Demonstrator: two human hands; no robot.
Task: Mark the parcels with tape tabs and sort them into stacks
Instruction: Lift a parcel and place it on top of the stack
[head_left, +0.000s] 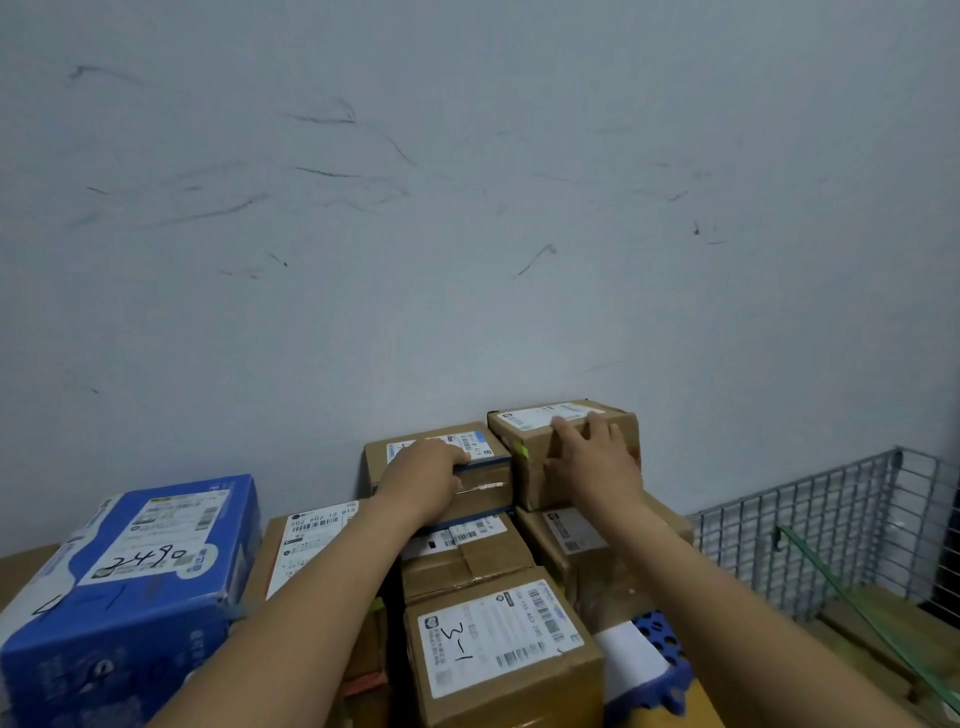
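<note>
My right hand (592, 457) lay flat against the far-right parcel (540, 418); my left hand (431, 467) gripped the blue-edged parcel (485, 475) touching it.

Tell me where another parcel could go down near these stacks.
Free flat tops: the blue cardboard carton at left and the brown cardboard box marked 3-1 in front. Crowded by the grey wall: the left hand grips a blue-edged cardboard box, the right hand presses the taller brown box beside it.
</note>
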